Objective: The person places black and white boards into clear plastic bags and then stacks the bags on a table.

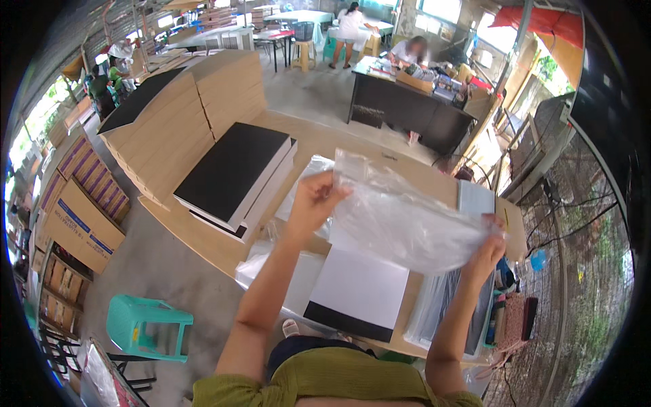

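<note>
Pinching the left end of a clear plastic bag (400, 220) is the left grip (315, 201), while the right grip (487, 252), slightly blurred, grasps its right end. The bag is spread above the far part of a white board (359, 288) with a black band along its near edge. The film looks thin and creased, so a hard pull between the two sides could tear it; being limp, it might also fold onto itself or snag the board and knock it askew.

The wooden desk (308, 136) carries, left of and beyond the white board, a black-topped stack (237, 173) and a tall pile of brown boards (169, 132). To the board's right lies a plastic-covered dark stack (441, 292); well to its left, a teal stool (142, 322) stands on grey floor (210, 292). Far beyond it, a person (400, 49) sits at a dark desk (407, 108).
</note>
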### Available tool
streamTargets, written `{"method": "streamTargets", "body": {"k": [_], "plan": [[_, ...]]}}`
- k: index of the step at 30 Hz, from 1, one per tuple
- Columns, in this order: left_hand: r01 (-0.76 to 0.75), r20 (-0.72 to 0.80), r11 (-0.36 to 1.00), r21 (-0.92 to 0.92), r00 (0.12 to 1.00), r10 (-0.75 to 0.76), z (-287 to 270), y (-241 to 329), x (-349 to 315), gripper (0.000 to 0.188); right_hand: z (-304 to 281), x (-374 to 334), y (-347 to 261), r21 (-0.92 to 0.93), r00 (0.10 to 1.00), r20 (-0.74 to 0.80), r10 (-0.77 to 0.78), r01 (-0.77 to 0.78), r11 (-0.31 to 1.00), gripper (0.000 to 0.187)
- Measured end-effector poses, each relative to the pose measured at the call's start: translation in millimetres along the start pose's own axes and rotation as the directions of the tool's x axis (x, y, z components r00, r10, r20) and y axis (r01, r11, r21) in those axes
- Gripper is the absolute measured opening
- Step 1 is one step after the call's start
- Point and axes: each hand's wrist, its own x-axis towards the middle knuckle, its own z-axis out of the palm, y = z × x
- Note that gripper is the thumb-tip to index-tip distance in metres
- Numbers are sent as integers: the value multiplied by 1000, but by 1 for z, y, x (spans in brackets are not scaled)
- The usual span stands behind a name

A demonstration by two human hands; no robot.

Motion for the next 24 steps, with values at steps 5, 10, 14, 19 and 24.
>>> {"method": "streamTargets", "body": {"k": [5,10,14,19,24], "plan": [[95,94,994,-54,992,-90,-14,-76,13,12,2,2,49,122,983,180,48,-71,990,15],[416,1,898,-145,907,-420,0,-147,-25,24,7,-37,116,75,966,138,217,-229,971,20],[9,-48,995,101,999,-4,8,-137,-32,66,38,-35,67,76,951,201,234,-253,965,68],[7,144,843,538,985,-100,7,-81,-75,81,20,-54,33,-373,765,637,101,190,908,96],[249,-15,464,850,893,-450,-14,-138,-150,66,-7,-118,78,-718,749,487,450,50,695,82]]}}
